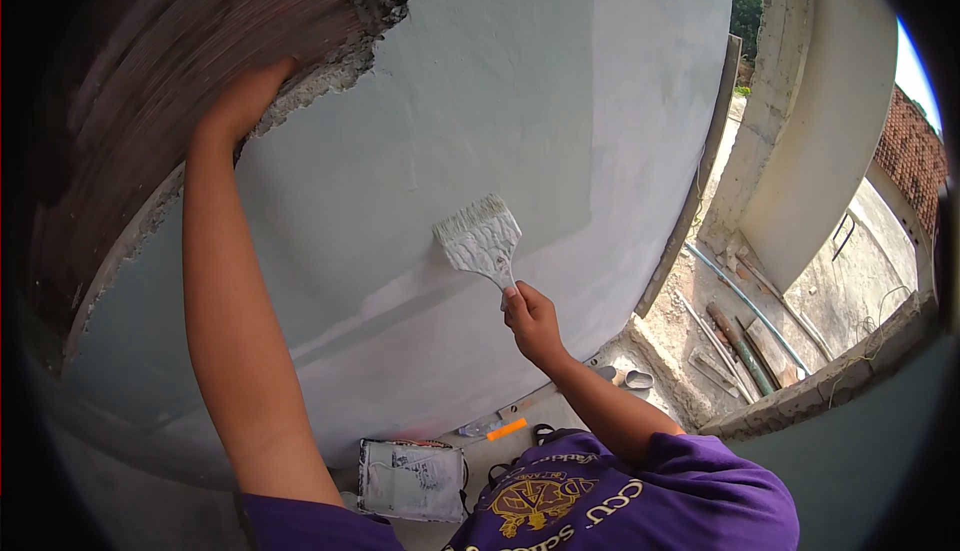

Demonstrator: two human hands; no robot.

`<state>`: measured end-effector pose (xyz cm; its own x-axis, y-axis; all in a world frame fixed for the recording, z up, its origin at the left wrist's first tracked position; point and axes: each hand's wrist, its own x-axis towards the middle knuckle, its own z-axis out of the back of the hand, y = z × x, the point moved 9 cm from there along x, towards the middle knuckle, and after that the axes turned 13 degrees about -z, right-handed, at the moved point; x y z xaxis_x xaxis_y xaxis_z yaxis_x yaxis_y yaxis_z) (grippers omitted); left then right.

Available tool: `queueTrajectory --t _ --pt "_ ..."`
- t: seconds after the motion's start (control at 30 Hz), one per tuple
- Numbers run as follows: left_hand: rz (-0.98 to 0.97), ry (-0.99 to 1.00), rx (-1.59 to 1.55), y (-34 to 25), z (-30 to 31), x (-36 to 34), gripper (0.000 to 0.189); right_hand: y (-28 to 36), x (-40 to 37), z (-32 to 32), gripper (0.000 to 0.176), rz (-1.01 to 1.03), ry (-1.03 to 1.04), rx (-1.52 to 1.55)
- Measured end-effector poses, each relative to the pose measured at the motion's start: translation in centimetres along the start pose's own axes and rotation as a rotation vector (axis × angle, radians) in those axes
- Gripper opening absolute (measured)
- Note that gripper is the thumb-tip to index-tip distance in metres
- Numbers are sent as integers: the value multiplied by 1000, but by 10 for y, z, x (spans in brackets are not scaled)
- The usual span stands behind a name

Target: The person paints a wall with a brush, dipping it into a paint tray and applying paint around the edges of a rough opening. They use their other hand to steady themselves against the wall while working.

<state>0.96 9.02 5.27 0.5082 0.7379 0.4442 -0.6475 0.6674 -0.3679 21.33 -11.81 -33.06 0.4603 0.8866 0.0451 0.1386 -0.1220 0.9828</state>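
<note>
My right hand (533, 327) is closed round the handle of a wide flat paintbrush (483, 244). White paint coats the brush, and its bristles point up and left at the wall. The wall (480, 81) has a grey-green painted area and a paler area to the right and below. My left hand (250, 101) is raised to the rough broken edge of the wall, beside a dark brown streaked surface (190, 61). Its fingers are mostly hidden there, so their grip does not show.
Below, near my body, stands a paint-smeared square container (412, 481). An orange strip (506, 430) lies on the floor close by, with footwear (638, 380) farther right. Past the wall's right end are a concrete post (762, 91) and several pipes (745, 351) on the ground.
</note>
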Motion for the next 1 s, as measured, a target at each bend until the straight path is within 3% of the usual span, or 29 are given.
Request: queueTrajectory --t 0.27,0.6,0.87,1.0 --pt "-16 -46 42 -5 3 -3 61 -87 -35 22 36 -169 2 -66" --pt "9 -21 -29 -5 1 -4 58 2 -1 4 39 6 -19 -3" --pt "-12 -10 5 -2 1 -1 61 -81 -29 26 37 -152 -28 16" --pt "4 20 -19 1 -1 -1 63 -66 -32 17 35 -101 32 99"
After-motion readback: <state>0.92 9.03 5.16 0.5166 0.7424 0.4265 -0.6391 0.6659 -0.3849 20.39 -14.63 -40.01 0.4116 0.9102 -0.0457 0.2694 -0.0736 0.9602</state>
